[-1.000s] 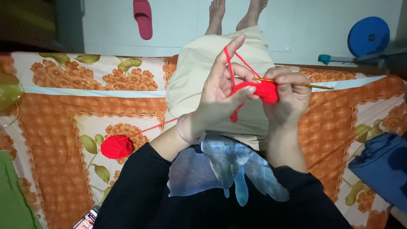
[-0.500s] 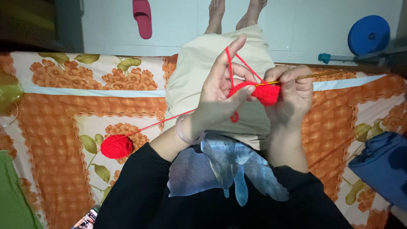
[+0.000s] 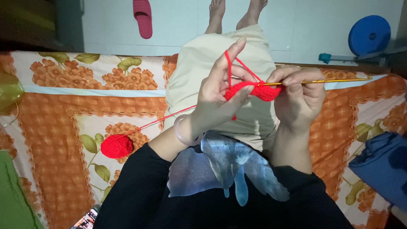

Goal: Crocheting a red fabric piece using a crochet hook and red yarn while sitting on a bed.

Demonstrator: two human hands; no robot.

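My left hand [image 3: 220, 95] pinches a small red crochet piece [image 3: 254, 90], with the red strand looped over its raised forefinger. A pale bangle [image 3: 183, 132] circles that wrist. My right hand [image 3: 299, 95] grips a thin golden crochet hook [image 3: 326, 80] whose tip sits in the red piece. The yarn runs down and left to a red yarn ball [image 3: 116, 146] lying on the orange flowered bedsheet [image 3: 63, 110]. Both hands are held above my lap in beige trousers [image 3: 199, 63].
A pink slipper [image 3: 143, 17] lies on the pale floor beyond the bed. At the far right stands a round blue object [image 3: 369, 34]. Blue cloth [image 3: 381, 167] sits at the right edge, green cloth [image 3: 10, 199] at the lower left. A phone corner [image 3: 87, 219] shows below.
The hook has slid a little to the right and the red piece has flattened between my hands. The yarn ball stays in place.
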